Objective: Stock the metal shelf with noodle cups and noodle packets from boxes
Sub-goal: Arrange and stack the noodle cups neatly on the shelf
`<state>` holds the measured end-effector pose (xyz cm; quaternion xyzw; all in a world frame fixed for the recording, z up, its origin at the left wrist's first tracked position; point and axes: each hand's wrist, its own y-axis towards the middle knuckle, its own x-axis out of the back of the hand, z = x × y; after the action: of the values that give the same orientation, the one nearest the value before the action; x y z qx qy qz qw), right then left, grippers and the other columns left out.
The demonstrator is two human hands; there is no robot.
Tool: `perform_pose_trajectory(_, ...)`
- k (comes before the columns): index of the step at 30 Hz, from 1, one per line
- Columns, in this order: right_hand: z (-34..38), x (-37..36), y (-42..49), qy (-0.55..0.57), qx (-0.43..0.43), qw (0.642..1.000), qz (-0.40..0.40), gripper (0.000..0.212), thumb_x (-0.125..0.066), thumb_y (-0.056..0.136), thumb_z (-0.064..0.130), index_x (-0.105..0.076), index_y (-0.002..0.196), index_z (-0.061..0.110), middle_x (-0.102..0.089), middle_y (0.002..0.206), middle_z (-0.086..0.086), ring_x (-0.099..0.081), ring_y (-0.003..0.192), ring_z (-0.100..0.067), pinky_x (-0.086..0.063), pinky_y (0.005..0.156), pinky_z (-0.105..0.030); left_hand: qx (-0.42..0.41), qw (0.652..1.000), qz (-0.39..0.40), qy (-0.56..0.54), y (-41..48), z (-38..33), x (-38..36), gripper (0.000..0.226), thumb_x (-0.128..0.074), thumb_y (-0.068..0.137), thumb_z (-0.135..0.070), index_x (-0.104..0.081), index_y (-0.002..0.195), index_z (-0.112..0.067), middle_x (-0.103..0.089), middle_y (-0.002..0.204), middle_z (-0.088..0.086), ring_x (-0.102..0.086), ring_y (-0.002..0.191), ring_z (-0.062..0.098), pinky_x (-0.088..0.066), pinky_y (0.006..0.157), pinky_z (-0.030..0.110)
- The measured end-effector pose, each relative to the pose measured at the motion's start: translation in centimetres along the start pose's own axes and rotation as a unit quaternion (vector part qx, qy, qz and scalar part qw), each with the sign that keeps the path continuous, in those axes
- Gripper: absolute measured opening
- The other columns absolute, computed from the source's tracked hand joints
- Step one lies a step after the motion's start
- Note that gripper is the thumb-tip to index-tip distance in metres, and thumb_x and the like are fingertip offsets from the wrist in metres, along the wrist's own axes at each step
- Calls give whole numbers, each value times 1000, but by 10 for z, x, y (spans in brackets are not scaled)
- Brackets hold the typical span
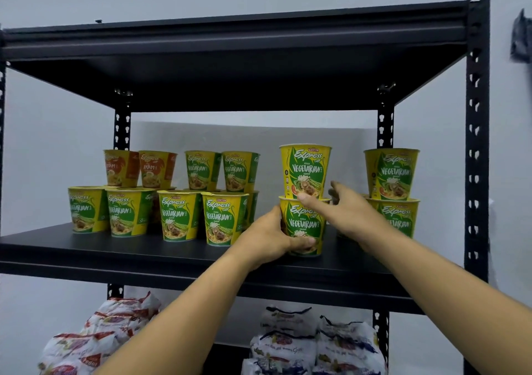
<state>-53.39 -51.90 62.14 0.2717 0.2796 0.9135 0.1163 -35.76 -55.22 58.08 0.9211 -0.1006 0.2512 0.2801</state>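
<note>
On the black metal shelf (pixel 144 255) stand several yellow-green vegetarian noodle cups. A stack of two sits at centre right: my left hand (pixel 270 238) grips the lower cup (pixel 306 222) from its left side, thumb across the front. My right hand (pixel 342 210) has its fingers spread beside the upper cup (pixel 305 170), thumb touching that cup's base. Another two-cup stack (pixel 393 190) stands at the right post. To the left are more green cups (pixel 178 216) and two orange cups (pixel 138 169) on top at the back.
The shelf above (pixel 230 58) is a dark board close overhead. On the lower level lie white noodle packets with red print (pixel 98 340) at left and with blue print (pixel 313 343) at right. Upright posts (pixel 476 144) frame the right side.
</note>
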Motion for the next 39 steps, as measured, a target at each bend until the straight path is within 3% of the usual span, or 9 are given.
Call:
perform_pose_trajectory(1, -5, -1, -5, 12, -9, 1000, 10, 108, -77, 71, 70, -34, 156, 20, -49, 153, 0, -51, 134, -20, -45, 107, -39, -5, 1000, -2, 30, -2, -2, 1, 66, -87, 80, -41, -51, 136, -35, -68, 114, -19, -63, 102, -2, -50, 84, 17)
perform_pose_trajectory(3, -15, -4, -11, 24, -27, 998, 45, 85, -84, 69, 61, -45, 138, 31, -61, 134, 7, -59, 121, -14, -48, 101, -36, -13, 995, 6, 97, -5, -3, 6, 68, -82, 82, -51, -49, 140, -37, -63, 120, -19, -58, 104, 2, -43, 77, 16)
perform_pose_trajectory(7, -24, -8, -10, 34, -34, 997, 59, 64, -89, 73, 46, -49, 123, 37, -65, 119, 15, -62, 105, -6, -48, 89, -29, -18, 979, 59, 193, -3, 1, 21, 70, -76, 83, -62, -50, 144, -38, -59, 141, -12, -55, 122, 10, -44, 98, 28)
perform_pose_trajectory(10, -28, -11, -1, 50, -46, 995, 68, 64, -90, 72, 42, -51, 123, 37, -67, 119, 14, -67, 108, -12, -53, 101, -41, 9, 965, 111, 239, 2, 9, 29, 79, -69, 82, -73, -47, 149, -37, -55, 149, -9, -52, 135, 16, -44, 111, 36)
perform_pose_trajectory(14, -34, -13, 12, 36, -58, 995, 67, 67, -90, 74, 39, -52, 129, 32, -67, 124, 9, -67, 111, -16, -54, 102, -47, 36, 952, 136, 271, 4, 13, 29, 85, -57, 82, -84, -50, 150, -34, -56, 148, -6, -54, 131, 17, -44, 110, 39)
perform_pose_trajectory(22, -42, -27, 47, -6, -98, 992, 75, 54, -87, 80, 31, -57, 123, 20, -68, 116, 3, -65, 108, -18, -54, 101, -46, 56, 942, 154, 292, 2, 14, 28, 80, -47, 89, -82, -58, 146, -26, -57, 148, -1, -55, 130, 21, -43, 100, 34)
perform_pose_trajectory(30, -43, -40, 76, -93, -122, 986, 58, 59, -83, 84, 32, -57, 135, 17, -65, 132, -6, -62, 121, -27, -51, 105, -46, 57, 944, 149, 288, 5, 19, 28, 86, -47, 87, -85, -55, 148, -26, -54, 152, -2, -53, 134, 21, -42, 105, 36)
perform_pose_trajectory(39, -55, -43, 79, -118, -109, 986, 39, 65, -80, 87, 34, -47, 141, 21, -65, 130, -6, -64, 114, -27, -55, 99, -46, 53, 944, 148, 290, 5, 18, 27, 85, -47, 88, -83, -54, 149, -24, -53, 153, -2, -51, 136, 21, -41, 108, 36)
